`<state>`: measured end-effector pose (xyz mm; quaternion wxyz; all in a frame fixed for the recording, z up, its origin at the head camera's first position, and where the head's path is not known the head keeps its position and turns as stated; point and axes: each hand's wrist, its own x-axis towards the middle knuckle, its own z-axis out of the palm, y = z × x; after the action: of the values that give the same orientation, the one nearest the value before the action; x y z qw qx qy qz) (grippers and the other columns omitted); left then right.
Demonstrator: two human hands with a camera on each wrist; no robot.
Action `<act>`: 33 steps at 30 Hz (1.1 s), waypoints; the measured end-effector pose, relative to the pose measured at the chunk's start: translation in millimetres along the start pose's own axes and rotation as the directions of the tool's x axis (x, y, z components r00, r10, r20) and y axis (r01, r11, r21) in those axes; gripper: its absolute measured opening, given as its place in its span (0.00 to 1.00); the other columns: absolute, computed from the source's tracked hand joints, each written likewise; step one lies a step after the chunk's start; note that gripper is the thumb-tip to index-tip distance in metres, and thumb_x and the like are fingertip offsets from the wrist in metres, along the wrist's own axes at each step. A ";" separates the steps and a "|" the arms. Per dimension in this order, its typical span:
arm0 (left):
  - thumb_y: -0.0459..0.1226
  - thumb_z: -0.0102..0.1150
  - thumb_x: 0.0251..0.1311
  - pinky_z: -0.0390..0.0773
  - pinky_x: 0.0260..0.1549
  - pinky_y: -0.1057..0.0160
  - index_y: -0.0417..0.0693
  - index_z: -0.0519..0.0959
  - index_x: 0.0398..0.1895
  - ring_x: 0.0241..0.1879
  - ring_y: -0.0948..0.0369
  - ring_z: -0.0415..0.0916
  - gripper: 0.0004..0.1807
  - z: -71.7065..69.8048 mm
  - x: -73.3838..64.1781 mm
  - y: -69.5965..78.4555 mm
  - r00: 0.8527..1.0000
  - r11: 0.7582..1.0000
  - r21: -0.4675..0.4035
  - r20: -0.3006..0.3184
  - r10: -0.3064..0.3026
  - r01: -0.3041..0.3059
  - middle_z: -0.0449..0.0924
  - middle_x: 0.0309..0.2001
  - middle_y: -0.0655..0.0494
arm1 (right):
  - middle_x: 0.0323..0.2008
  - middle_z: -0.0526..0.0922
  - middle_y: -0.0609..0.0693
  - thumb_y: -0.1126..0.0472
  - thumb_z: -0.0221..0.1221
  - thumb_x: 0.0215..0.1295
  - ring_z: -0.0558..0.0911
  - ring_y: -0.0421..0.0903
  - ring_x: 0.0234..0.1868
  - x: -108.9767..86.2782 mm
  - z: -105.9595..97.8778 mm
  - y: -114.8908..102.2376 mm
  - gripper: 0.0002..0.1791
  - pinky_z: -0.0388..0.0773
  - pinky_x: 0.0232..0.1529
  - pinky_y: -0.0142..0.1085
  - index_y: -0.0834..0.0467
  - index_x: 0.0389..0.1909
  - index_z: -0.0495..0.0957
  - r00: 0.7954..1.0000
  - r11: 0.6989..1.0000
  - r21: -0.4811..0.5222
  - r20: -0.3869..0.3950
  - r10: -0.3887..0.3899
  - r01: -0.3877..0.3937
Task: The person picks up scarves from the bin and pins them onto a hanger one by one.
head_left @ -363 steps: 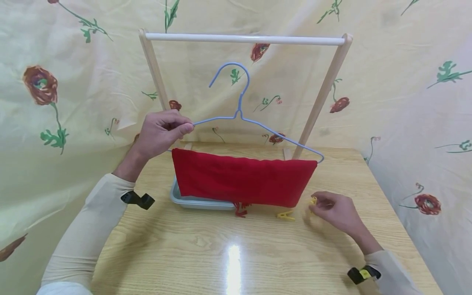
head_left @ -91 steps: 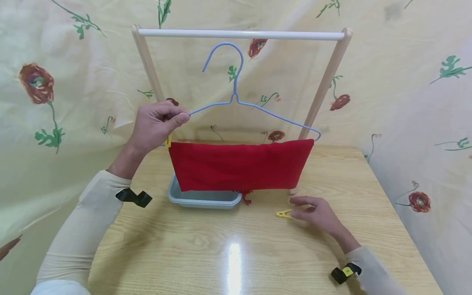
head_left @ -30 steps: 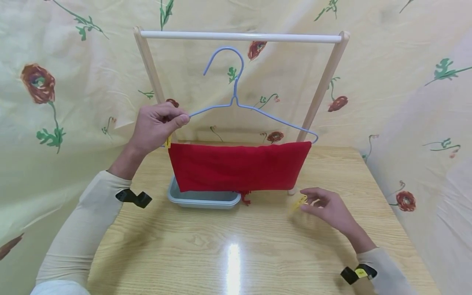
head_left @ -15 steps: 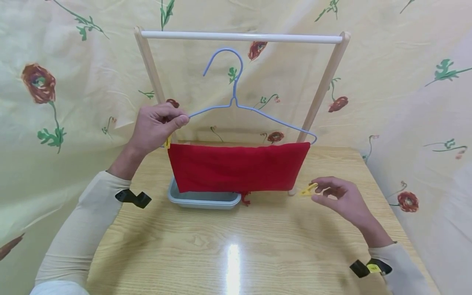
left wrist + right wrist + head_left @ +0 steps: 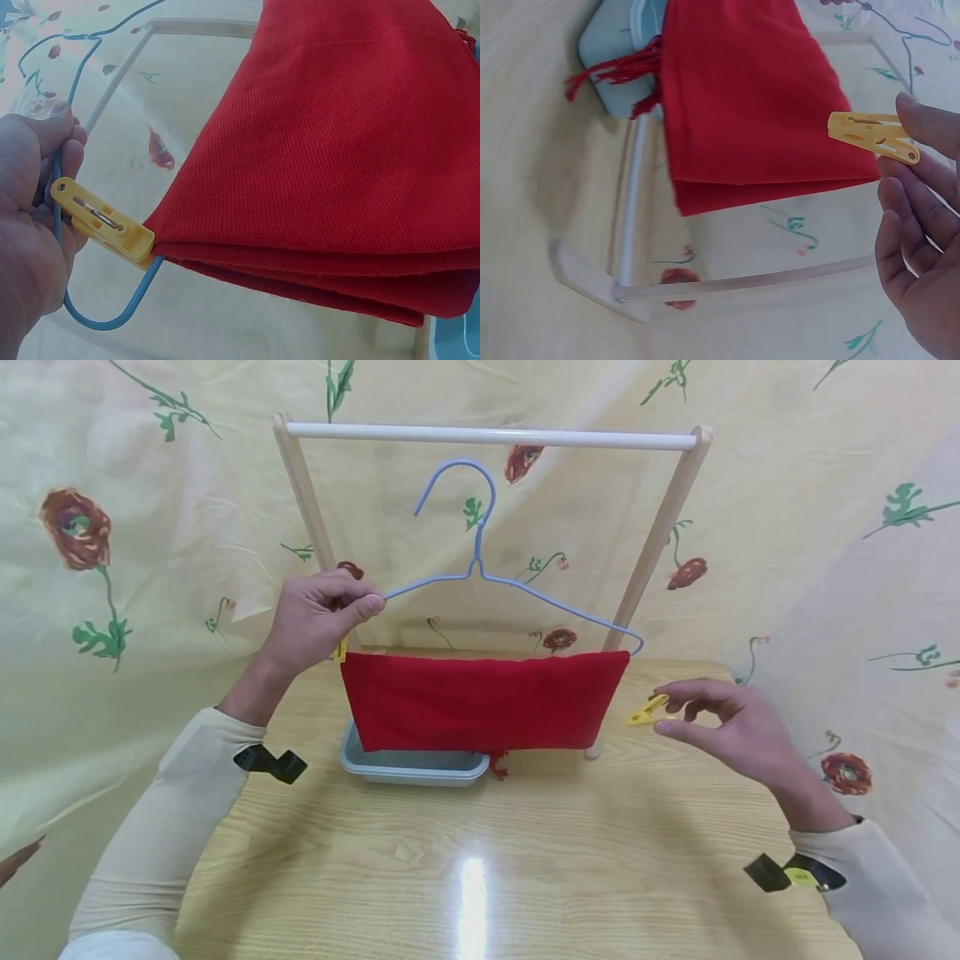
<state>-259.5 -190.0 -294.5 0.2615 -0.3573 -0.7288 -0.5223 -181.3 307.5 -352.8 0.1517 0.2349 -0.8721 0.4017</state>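
My left hand [image 5: 318, 614] grips the left shoulder of a blue wire hanger [image 5: 555, 602], holding it up below the rack's bar. Folded over the hanger's lower bar is a red fringed scarf [image 5: 483, 702]. In the left wrist view a yellow clothespin [image 5: 105, 221] clamps the scarf's corner to the hanger wire, close beside my fingers. My right hand [image 5: 731, 727] pinches a second yellow clothespin [image 5: 647, 710] between thumb and fingers, to the right of the scarf's right edge. In the right wrist view this clothespin [image 5: 870, 133] points toward the scarf, overlapping it.
A rack with a white bar [image 5: 491, 435] and wooden legs stands behind the hanger. Under the scarf a light blue tray [image 5: 416, 775] sits on the wooden table [image 5: 360, 877], with red fringe [image 5: 498, 765] hanging beside it. Flowered cloth [image 5: 187, 527] covers the walls around.
A clothespin now clamps the scarf's left corner. My right hand has picked the other clothespin off the table and raised it up and to the right. The left hand keeps its hold.
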 end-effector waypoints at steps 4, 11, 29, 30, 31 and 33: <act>0.16 0.67 0.53 0.61 0.21 0.68 0.29 0.87 0.35 0.22 0.63 0.62 0.07 0.6 -0.5 0.5 1.000 1.000 -0.003 0.001 -0.012 0.012 0.75 0.21 0.60 | 0.38 0.86 0.31 0.77 0.75 0.47 0.79 0.33 0.34 10.3 -7.4 -8.9 0.23 0.73 0.35 0.22 0.62 0.47 0.87 0.997 0.996 -0.064 -0.048 -0.065 0.062; 0.17 0.67 0.54 0.61 0.21 0.68 0.29 0.87 0.35 0.22 0.63 0.62 0.07 -0.3 -1.2 0.3 1.000 1.000 0.000 0.005 -0.016 0.016 0.76 0.22 0.60 | 0.32 0.85 0.25 0.82 0.76 0.36 0.76 0.31 0.29 29.0 -17.6 -16.4 0.23 0.65 0.22 0.25 0.64 0.38 0.89 0.974 0.978 -0.130 -0.140 -0.179 0.161; 0.16 0.67 0.54 0.61 0.21 0.68 0.28 0.86 0.34 0.22 0.64 0.62 0.06 -2.8 -1.3 -1.1 1.000 1.000 -0.001 0.009 -0.009 0.009 0.77 0.23 0.61 | 0.28 0.84 0.27 0.82 0.77 0.33 0.75 0.26 0.24 62.6 -30.6 -28.9 0.21 0.61 0.20 0.23 0.63 0.32 0.90 0.939 0.931 -0.227 -0.128 -0.320 0.287; 0.17 0.67 0.54 0.61 0.21 0.68 0.28 0.86 0.34 0.22 0.63 0.62 0.06 -3.0 -1.5 -1.1 1.000 1.000 0.000 0.009 -0.011 0.011 0.77 0.23 0.61 | 0.27 0.85 0.28 0.82 0.77 0.33 0.76 0.25 0.24 64.4 -30.6 -29.9 0.21 0.61 0.20 0.23 0.62 0.31 0.90 0.935 0.925 -0.240 -0.127 -0.332 0.296; 0.17 0.67 0.54 0.61 0.21 0.68 0.28 0.86 0.34 0.22 0.63 0.62 0.06 -3.2 -1.6 -1.2 1.000 1.000 0.000 0.007 -0.013 0.013 0.77 0.23 0.61 | 0.27 0.85 0.30 0.81 0.77 0.33 0.76 0.25 0.24 66.2 -30.5 -30.1 0.21 0.60 0.20 0.23 0.60 0.31 0.91 0.932 0.919 -0.253 -0.126 -0.340 0.301; 0.17 0.67 0.54 0.61 0.21 0.68 0.29 0.87 0.34 0.22 0.63 0.62 0.07 -3.4 -1.7 -1.5 1.000 1.000 0.002 0.008 -0.013 0.013 0.76 0.22 0.60 | 0.27 0.87 0.33 0.80 0.78 0.34 0.76 0.25 0.23 69.9 -30.0 -31.2 0.20 0.60 0.19 0.23 0.59 0.30 0.91 0.928 0.913 -0.262 -0.118 -0.352 0.313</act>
<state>-259.6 -194.0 -295.6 0.2554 -0.3543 -0.7328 -0.5218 -221.4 292.8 -282.6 0.3156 0.3268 -0.8457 0.2799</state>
